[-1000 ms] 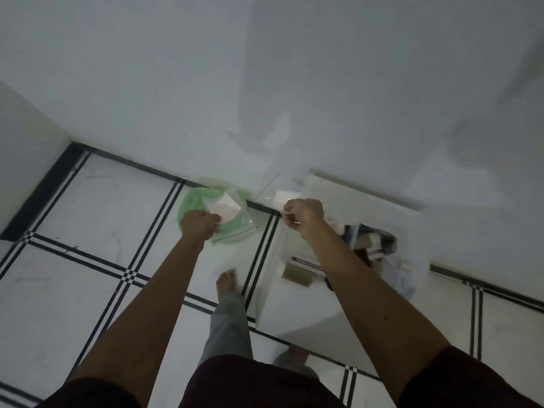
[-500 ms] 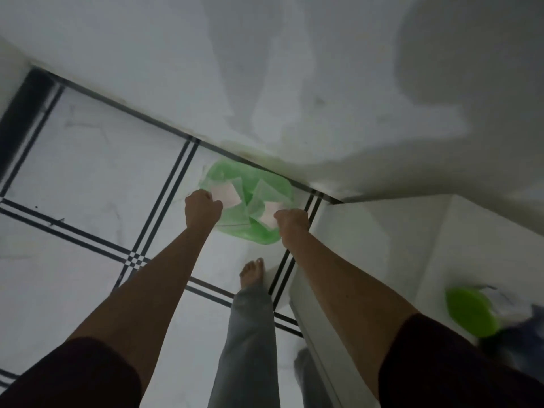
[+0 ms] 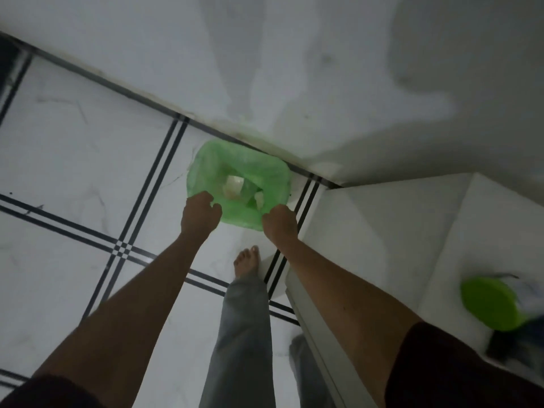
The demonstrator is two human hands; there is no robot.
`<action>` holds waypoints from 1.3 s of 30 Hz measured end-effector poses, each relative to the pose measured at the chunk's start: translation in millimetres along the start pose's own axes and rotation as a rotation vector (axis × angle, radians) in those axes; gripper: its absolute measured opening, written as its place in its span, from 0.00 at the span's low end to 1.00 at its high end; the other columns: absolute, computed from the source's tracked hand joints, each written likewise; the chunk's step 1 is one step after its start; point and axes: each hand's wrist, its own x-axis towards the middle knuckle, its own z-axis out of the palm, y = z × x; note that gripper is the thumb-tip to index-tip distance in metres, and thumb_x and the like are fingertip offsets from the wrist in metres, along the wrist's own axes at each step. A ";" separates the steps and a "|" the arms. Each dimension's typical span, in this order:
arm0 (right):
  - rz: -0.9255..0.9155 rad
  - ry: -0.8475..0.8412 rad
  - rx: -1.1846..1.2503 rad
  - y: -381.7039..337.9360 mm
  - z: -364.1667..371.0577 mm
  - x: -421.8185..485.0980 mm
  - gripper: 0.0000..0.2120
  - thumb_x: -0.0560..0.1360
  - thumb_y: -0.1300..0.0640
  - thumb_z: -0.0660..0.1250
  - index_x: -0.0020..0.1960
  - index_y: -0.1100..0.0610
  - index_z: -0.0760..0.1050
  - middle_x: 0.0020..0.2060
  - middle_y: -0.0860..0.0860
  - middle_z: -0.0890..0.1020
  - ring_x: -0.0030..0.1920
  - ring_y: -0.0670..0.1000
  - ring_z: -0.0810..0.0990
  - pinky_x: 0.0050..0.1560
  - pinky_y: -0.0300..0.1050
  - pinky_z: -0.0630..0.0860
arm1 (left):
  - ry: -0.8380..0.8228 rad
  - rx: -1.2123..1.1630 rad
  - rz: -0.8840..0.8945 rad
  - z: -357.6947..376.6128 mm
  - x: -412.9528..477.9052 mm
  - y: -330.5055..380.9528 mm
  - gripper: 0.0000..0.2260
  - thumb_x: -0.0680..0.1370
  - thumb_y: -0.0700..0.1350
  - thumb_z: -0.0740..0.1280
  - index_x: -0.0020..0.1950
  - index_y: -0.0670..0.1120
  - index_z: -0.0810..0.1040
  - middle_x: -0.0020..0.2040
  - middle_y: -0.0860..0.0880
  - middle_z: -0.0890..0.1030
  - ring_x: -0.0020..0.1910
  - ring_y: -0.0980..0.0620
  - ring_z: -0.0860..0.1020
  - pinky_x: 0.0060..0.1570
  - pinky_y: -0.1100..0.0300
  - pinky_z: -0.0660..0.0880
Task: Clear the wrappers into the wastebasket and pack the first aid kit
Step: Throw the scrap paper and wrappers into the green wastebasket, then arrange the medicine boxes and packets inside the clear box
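Pale wrappers [image 3: 234, 185] lie inside the green-lined wastebasket [image 3: 206, 169] below both hands.

White tiled floor [image 3: 73, 148] with black lines, white wall [image 3: 294, 54], white cabinet [image 3: 382, 231], bare foot [image 3: 247, 262]

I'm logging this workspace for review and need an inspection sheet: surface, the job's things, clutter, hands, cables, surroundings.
Surface: white floor tiles with dark double lines.
Job's things: wastebasket with green liner against the wall; pale wrappers lying inside it.
Clutter: round green object on the white table, blurred; dark items beside it, unidentifiable.
Hands: left hand and right hand curled over the basket's near rim; whether they hold anything, cannot tell.
Cables: nothing seen.
Surroundings: white wall; bare foot on the floor.
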 end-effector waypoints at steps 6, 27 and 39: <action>-0.419 0.207 -0.244 18.7 -80.2 -90.1 0.09 0.76 0.61 0.57 0.50 0.65 0.72 0.50 0.62 0.77 0.52 0.62 0.76 0.49 0.53 0.73 | 0.082 0.042 0.275 -34.0 -110.2 67.9 0.15 0.76 0.43 0.64 0.61 0.39 0.76 0.60 0.39 0.79 0.58 0.40 0.77 0.58 0.48 0.75; -0.565 0.686 -0.062 299.5 -331.0 -358.4 0.10 0.77 0.60 0.58 0.51 0.62 0.76 0.50 0.58 0.80 0.54 0.57 0.77 0.52 0.50 0.75 | 0.067 0.231 0.903 59.6 -506.8 275.5 0.14 0.75 0.41 0.64 0.59 0.39 0.76 0.56 0.38 0.79 0.55 0.38 0.77 0.53 0.49 0.73; -0.523 0.756 0.036 315.6 -336.0 -362.9 0.13 0.76 0.63 0.58 0.58 0.65 0.75 0.54 0.61 0.79 0.55 0.59 0.76 0.52 0.49 0.75 | 0.026 0.298 0.987 54.8 -497.9 288.8 0.13 0.75 0.40 0.64 0.59 0.40 0.76 0.57 0.39 0.79 0.57 0.40 0.76 0.54 0.49 0.73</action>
